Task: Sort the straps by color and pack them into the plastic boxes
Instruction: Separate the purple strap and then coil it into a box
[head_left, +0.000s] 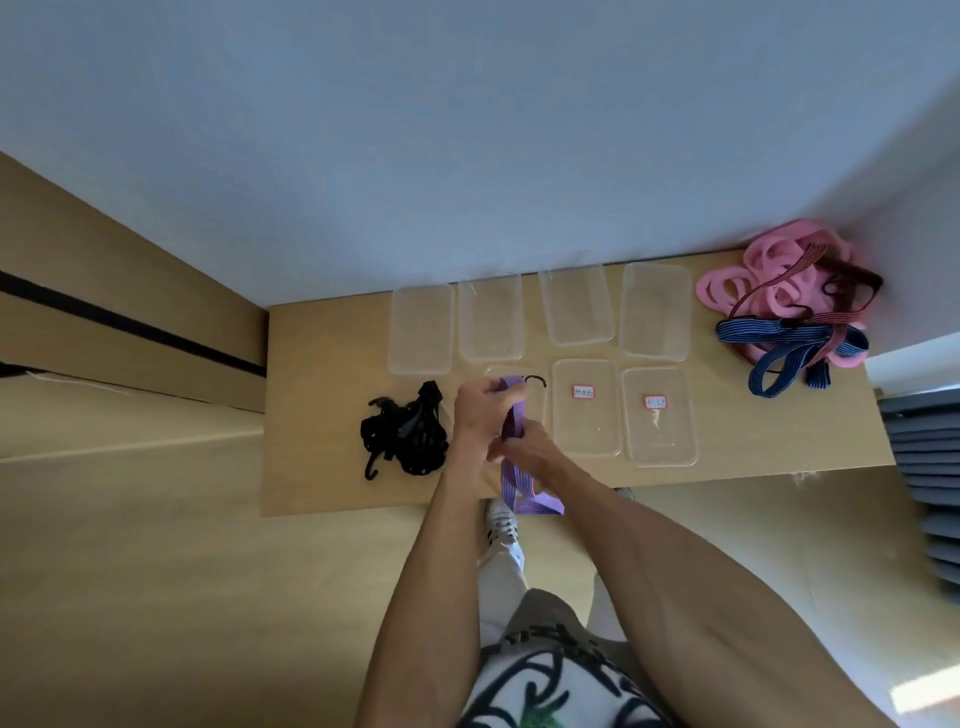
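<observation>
Both hands hold a purple strap (514, 423) with a black hook at its far end, over the front left part of the wooden table (322, 364). My left hand (480, 415) grips its upper part. My right hand (527, 447) grips it lower down, and the rest hangs in a loop past the table's front edge. A heap of black straps (405, 436) lies to the left of my hands. Pink straps (774, 280), blue straps (789, 353) and a dark red strap (852, 280) are piled at the back right corner.
Several clear plastic boxes and lids stand in two rows; two front ones, the middle box (587, 408) and the right box (660, 418), carry red-edged labels. Another box lies partly hidden under my hands. A white wall runs behind the table. My shoe (501, 525) shows below the edge.
</observation>
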